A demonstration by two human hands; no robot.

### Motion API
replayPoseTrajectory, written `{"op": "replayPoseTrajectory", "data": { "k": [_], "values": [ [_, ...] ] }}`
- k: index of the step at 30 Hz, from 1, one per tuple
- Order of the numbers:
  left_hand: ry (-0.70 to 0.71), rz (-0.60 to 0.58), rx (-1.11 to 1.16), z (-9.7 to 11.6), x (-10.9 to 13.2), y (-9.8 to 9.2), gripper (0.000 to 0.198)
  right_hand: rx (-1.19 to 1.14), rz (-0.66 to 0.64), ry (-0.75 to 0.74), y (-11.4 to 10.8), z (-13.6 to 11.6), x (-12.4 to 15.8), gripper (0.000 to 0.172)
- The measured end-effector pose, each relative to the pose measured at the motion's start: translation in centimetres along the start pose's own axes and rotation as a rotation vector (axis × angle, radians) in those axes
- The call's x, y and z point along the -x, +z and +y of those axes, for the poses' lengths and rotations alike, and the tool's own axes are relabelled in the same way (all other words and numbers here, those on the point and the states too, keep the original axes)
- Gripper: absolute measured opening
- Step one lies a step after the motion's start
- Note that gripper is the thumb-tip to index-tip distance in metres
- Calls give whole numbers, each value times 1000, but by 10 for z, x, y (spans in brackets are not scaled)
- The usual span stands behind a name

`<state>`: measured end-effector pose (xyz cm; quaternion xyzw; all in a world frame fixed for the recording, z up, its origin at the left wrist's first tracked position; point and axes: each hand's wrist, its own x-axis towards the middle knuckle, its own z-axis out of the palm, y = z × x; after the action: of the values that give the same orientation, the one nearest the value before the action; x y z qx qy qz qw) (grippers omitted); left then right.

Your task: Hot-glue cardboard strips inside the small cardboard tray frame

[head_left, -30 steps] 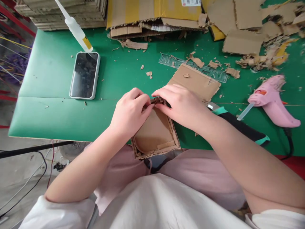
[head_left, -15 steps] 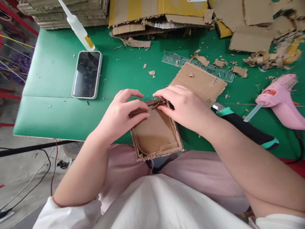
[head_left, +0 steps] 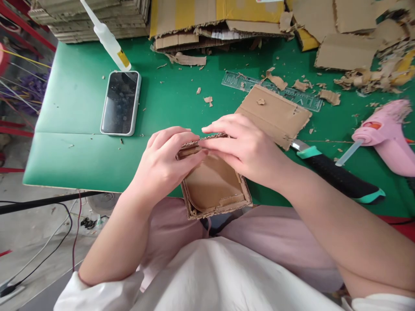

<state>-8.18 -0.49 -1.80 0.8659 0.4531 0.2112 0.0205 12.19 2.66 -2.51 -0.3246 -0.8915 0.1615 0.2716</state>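
A shallow square cardboard tray [head_left: 215,183] with layered walls sits at the table's front edge, its near side jutting over my lap. My left hand [head_left: 171,157] pinches the far wall near its left corner, thumb inside and fingers over the top. My right hand [head_left: 241,144] lies over the far wall's right part, with its fingers pressed on the rim and hiding that corner. The fingertips of both hands nearly meet. A flat cardboard piece [head_left: 275,114] lies just beyond my right hand.
A black and teal cutter [head_left: 340,172] and a pink glue gun [head_left: 382,134] lie at the right. Behind are a clear ruler [head_left: 236,80], cardboard scraps [head_left: 345,52] and stacked cardboard [head_left: 97,21]. A phone [head_left: 120,103] and a white bottle [head_left: 110,43] are at the left.
Both hands have closed in on the tray's far wall. The fingers, spread apart before, now press on it, and the right fingers reach further left. The view has shifted slightly.
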Motion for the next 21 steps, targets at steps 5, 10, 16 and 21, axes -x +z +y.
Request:
{"op": "replayPoseTrajectory", "data": {
  "k": [5, 10, 16, 21],
  "values": [
    [-23, 43, 125, -7, 2, -1, 18, 27, 6, -45, 2, -1, 2, 28],
    [-240, 175, 168, -14, 2, -2, 24, 60, 51, 27, -13, 4, 1, 22],
    [-151, 77, 46, 1, -13, 10, 21, 121, 21, 97, -15, 11, 0, 16],
    [-66, 58, -32, 11, -17, 24, 23, 176, -2, 111, -6, 12, 3, 13]
  ]
}}
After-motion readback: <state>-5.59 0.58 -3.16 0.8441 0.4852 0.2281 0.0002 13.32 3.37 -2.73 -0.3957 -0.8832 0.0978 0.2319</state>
